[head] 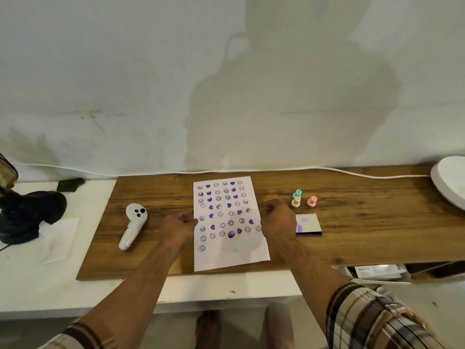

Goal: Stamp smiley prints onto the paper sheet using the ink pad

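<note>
Both hands are curled into loose fists at the sides of the paper sheet [230,222]. The left hand [181,226] rests at the sheet's left edge, fingers folded in, knuckles touching or just over that edge; whether it pinches the paper cannot be told. The right hand [278,220] sits at the right edge, fingers also curled under, covering a strip of that edge and part of the ink pad [309,224] just beside it. Whether this hand holds a stamp cannot be told.

The sheet lies on the wooden board [352,238], running from near its far edge to near its front edge, slightly skewed. Purple smiley and heart prints fill its upper part in rows; the lower right area is bare.

Beyond the ink pad stand three small stamps near the far edge: a teal stamp [298,193], a yellow stamp [296,202] touching it, and a pink stamp [312,201] apart to the right. A white controller [133,225] lies near the board's left edge.
</note>
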